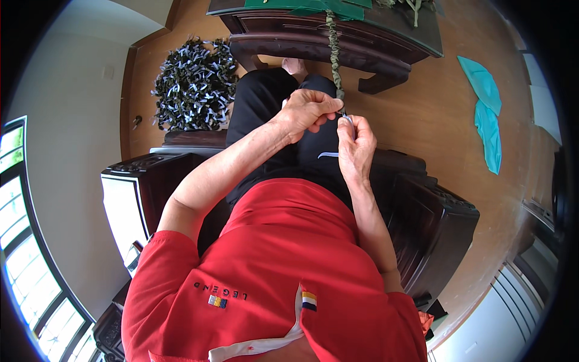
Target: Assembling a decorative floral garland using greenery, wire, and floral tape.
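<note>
One cord [334, 54], seemingly between left fingers [329, 105]

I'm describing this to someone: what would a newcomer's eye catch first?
Probably the red shirt, lower middle. Above it, the left hand and right hand sit at the lower end of a gathered green cord. At upper left, a shaggy black-and-white pile lies on the floor.

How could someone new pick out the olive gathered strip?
Start at the dark wooden table at the top of the view. From its middle, the olive gathered strip runs down to the left hand. It is long, narrow and bunched like rope, unlike the flat, brighter green sheet on the table.
</note>
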